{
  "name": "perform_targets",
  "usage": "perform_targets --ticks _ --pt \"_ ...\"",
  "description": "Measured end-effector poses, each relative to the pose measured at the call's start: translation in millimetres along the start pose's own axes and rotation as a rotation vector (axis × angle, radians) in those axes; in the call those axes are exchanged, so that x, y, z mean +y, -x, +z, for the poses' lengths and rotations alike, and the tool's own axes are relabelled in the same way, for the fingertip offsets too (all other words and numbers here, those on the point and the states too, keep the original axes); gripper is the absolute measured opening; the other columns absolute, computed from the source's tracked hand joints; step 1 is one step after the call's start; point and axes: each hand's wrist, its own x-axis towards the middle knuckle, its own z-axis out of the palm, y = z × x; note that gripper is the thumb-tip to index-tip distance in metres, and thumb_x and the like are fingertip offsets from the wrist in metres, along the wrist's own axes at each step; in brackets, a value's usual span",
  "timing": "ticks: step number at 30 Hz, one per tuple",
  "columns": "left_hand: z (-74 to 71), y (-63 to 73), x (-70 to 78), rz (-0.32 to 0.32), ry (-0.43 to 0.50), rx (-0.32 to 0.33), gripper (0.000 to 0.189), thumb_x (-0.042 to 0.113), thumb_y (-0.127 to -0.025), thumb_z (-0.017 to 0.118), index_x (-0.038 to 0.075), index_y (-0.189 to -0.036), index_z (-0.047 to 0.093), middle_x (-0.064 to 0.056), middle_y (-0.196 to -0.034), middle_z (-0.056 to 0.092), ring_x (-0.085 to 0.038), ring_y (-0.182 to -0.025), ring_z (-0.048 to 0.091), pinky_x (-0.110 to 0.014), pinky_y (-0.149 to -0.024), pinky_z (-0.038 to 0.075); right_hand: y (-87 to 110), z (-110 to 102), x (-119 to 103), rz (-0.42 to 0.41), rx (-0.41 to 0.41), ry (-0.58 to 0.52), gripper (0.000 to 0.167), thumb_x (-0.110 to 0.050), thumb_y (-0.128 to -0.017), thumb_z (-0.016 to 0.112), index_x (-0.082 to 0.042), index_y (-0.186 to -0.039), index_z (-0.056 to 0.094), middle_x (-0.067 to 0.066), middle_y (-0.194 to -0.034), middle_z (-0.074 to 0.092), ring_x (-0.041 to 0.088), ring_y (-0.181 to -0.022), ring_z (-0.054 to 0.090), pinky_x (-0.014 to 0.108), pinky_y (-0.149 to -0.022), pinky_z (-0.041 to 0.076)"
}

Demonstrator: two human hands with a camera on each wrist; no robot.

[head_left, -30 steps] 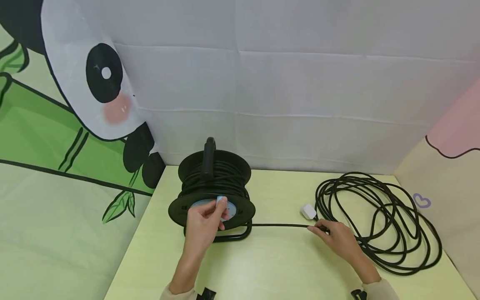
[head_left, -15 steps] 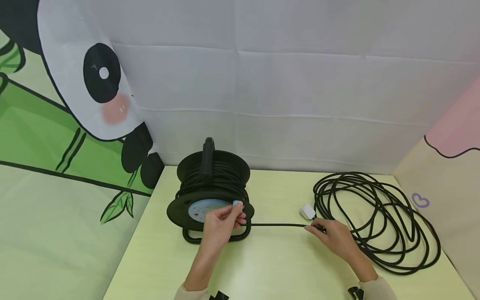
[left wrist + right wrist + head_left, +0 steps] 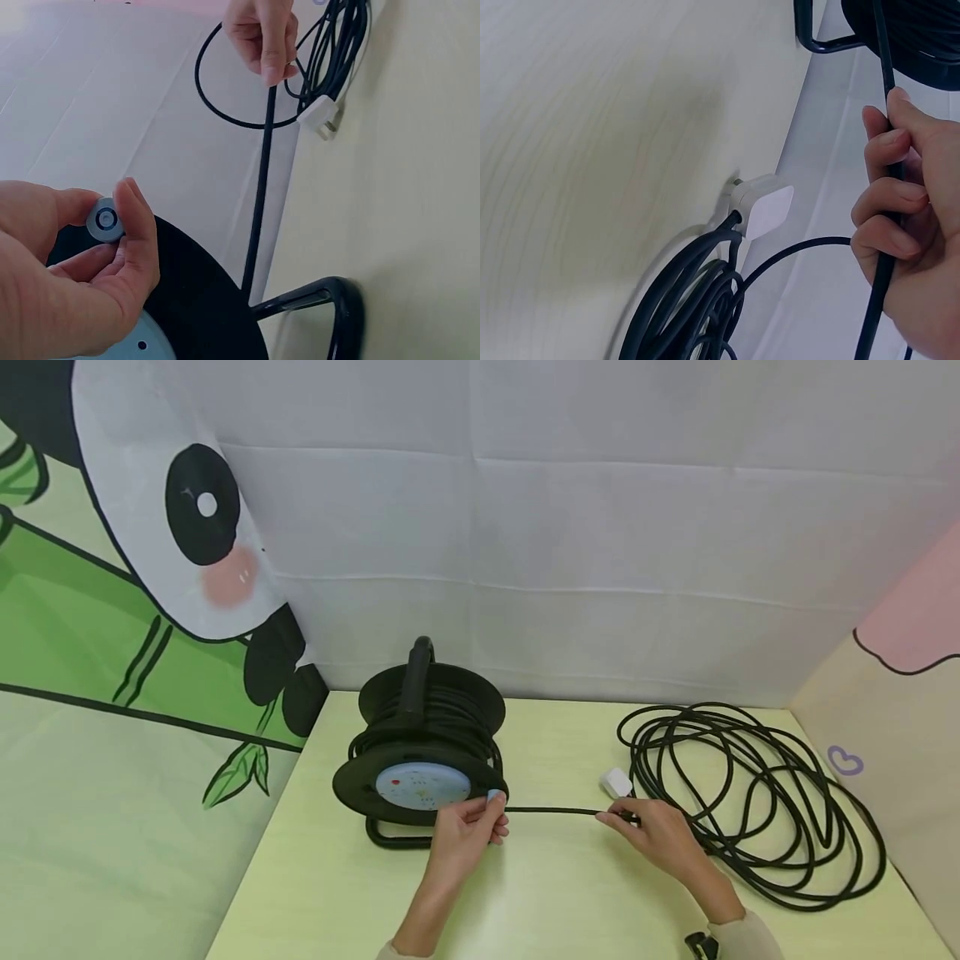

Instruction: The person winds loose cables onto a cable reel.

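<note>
A black cable reel (image 3: 358,787) with a pale blue socket face stands on the table, wound with black cable. My left hand (image 3: 463,837) pinches a small grey-blue crank knob (image 3: 106,220) between thumb and fingers, at the lower right rim of the reel's front disc. To the right, my right hand (image 3: 663,839) grips the black cable (image 3: 551,810), which runs straight from the reel to the fingers. In the right wrist view the fingers (image 3: 889,199) curl round it. Beyond that hand lies a loose cable coil (image 3: 832,793), with a white plug (image 3: 617,782) at its left side.
The reel's carry handle (image 3: 415,685) rises over the drum, and its black tube foot (image 3: 393,842) rests on the pale table (image 3: 547,902). A hanging white cloth (image 3: 570,568) stands behind the table. Printed cloth borders both sides.
My left hand has carried the knob rightward and down round the disc, baring the socket face. My right hand has shifted slightly left with the cable, and a coil loop has spread left.
</note>
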Motion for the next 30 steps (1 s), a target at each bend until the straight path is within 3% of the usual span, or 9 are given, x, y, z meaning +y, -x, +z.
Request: perform_targets --ticks 4,7,11,19,25,30 --pt "-1.4 3.2 -8.1 0.001 -0.004 -0.011 0.027 0.013 -0.1 0.069 -0.013 -0.096 0.071 -0.016 -0.079 0.07 -0.009 -0.064 0.066 -0.022 -0.062 0.059 -0.8 2.2 -3.1 -0.026 -0.01 -0.012 0.01 -0.031 -0.092 0.078 -0.024 -0.086 0.074 -0.023 -0.067 0.054 -0.004 -0.055 0.036 0.02 -0.049 0.034" --pt "-2.9 4.0 -16.3 0.01 -0.031 -0.005 0.027 0.014 -0.101 0.068 -0.011 -0.094 0.072 -0.012 -0.077 0.07 -0.009 -0.064 0.066 -0.022 -0.062 0.059 0.0 3.1 -4.7 -0.031 -0.009 -0.011 0.01 -0.03 -0.093 0.078 -0.025 -0.085 0.074 -0.022 -0.068 0.056 -0.004 -0.056 0.037 0.021 -0.05 0.035" --pt "-8.0 4.5 -31.0 0.005 -0.068 0.032 0.027 0.014 -0.101 0.067 -0.011 -0.091 0.073 -0.008 -0.073 0.069 -0.009 -0.063 0.066 -0.023 -0.061 0.059 0.2 5.9 -8.3 -0.066 -0.039 -0.036 0.012 -0.031 -0.095 0.075 -0.024 -0.085 0.075 -0.021 -0.072 0.062 -0.005 -0.057 0.041 0.021 -0.051 0.037" --pt "-25.9 2.9 -58.2 -0.044 -0.109 0.082 0.029 0.014 -0.103 0.064 -0.013 -0.098 0.072 -0.012 -0.077 0.071 -0.017 -0.068 0.07 -0.032 -0.065 0.062 -0.6 12.7 -19.2 -0.158 -0.057 -0.051 0.015 -0.03 -0.097 0.073 -0.022 -0.085 0.078 -0.021 -0.08 0.068 -0.005 -0.068 0.055 0.022 -0.057 0.046" --pt "-33.7 2.1 -61.7 -0.051 -0.099 0.098 0.03 0.015 -0.103 0.065 -0.014 -0.1 0.071 -0.014 -0.078 0.071 -0.016 -0.066 0.07 -0.032 -0.066 0.062 -3.8 14.2 -29.4 -0.156 -0.093 -0.076 0.018 -0.032 -0.098 0.071 -0.023 -0.085 0.078 -0.019 -0.078 0.069 -0.006 -0.061 0.048 0.018 -0.05 0.038" --pt "-39.3 4.3 -64.5 -0.037 -0.128 0.137 0.03 0.016 -0.102 0.066 -0.013 -0.097 0.071 -0.015 -0.077 0.071 -0.015 -0.064 0.069 -0.031 -0.063 0.062 -1.8 12.8 -33.5 -0.172 -0.096 -0.085 0.016 -0.03 -0.099 0.07 -0.024 -0.086 0.078 -0.016 -0.078 0.071 -0.007 -0.062 0.048 0.018 -0.051 0.038"
